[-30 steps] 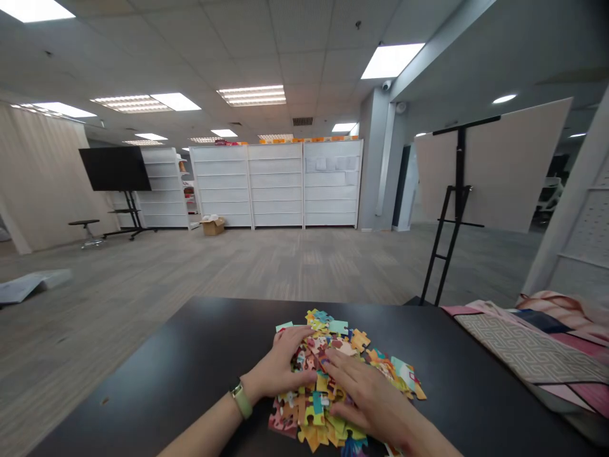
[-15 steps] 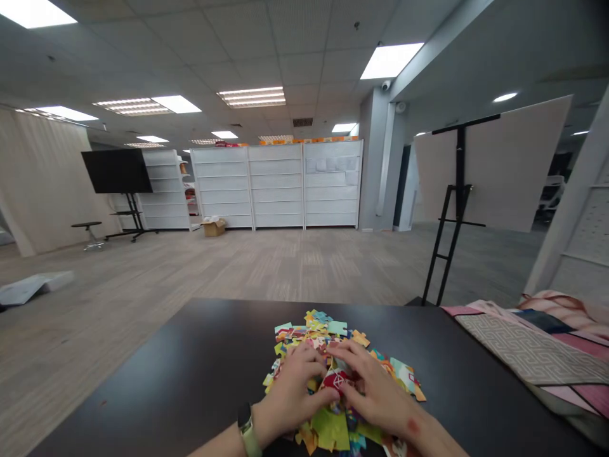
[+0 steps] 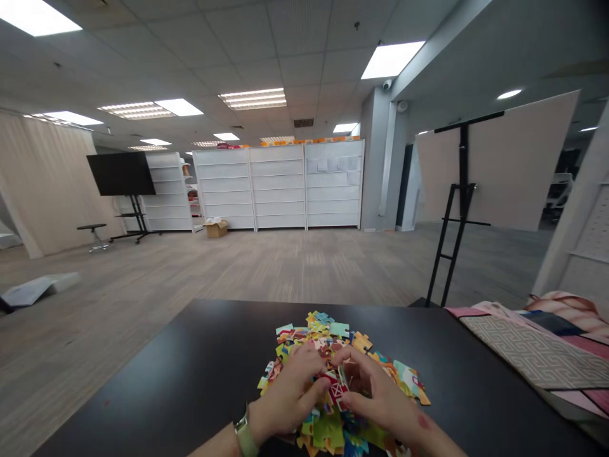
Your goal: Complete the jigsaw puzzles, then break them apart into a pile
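Observation:
A heap of colourful jigsaw puzzle pieces [image 3: 328, 438] lies on the dark table, with both hands over its middle. Between my thumbs is a red puzzle piece with a white crossed pattern [image 3: 337, 390]. My left hand [image 3: 295, 387] is closed, its thumb at the red piece's left edge and its fingers curled over the pile. On the other side, my right hand [image 3: 375, 390] curls round the piece, thumb at its lower right. A pale edge, apparently a tilted piece, shows beneath the right fingers. The fingertips partly hide the pieces below.
The black table [image 3: 190, 368] extends around the heap. Folded pink and grey patterned cloth [image 3: 533, 349] lies at the right edge. Beyond stand a board on a black easel [image 3: 461, 171], white shelves [image 3: 278, 190], a screen on a stand [image 3: 121, 173] and a cardboard box [image 3: 217, 229].
The right fingers have lifted and curled more, and the red piece is tilted differently between the hands. My left hand has shifted slightly. The camera view has moved a little.

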The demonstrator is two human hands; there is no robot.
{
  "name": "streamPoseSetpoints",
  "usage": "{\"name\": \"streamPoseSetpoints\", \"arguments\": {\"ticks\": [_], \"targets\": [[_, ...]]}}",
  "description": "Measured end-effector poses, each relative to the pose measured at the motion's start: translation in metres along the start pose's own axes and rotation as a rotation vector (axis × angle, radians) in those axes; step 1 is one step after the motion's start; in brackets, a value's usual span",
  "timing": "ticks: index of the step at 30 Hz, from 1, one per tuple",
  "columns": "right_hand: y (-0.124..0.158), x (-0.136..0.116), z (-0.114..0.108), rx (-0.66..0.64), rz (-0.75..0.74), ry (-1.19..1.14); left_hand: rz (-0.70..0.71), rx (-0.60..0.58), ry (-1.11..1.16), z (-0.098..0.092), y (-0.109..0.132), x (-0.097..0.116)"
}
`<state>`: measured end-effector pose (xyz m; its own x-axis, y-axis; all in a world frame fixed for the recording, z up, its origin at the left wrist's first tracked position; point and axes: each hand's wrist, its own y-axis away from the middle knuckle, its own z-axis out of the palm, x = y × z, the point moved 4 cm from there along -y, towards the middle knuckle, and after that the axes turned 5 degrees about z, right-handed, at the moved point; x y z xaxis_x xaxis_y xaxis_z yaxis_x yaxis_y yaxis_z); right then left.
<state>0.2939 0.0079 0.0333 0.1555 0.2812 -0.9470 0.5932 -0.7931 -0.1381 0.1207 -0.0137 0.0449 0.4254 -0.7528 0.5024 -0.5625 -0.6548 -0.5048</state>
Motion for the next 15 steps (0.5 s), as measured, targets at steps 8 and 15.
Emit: {"name": "streamPoseSetpoints", "arguments": {"ticks": [8,15], "targets": [[-0.001,-0.008,-0.032,0.215,-0.009,0.446,-0.157,0.003,-0.227,-0.006,0.003,-0.019],[0.007,0.026,-0.099,0.455,0.375,0.502,-0.357,-0.052,-0.236,-0.027,0.01,-0.033]]}}
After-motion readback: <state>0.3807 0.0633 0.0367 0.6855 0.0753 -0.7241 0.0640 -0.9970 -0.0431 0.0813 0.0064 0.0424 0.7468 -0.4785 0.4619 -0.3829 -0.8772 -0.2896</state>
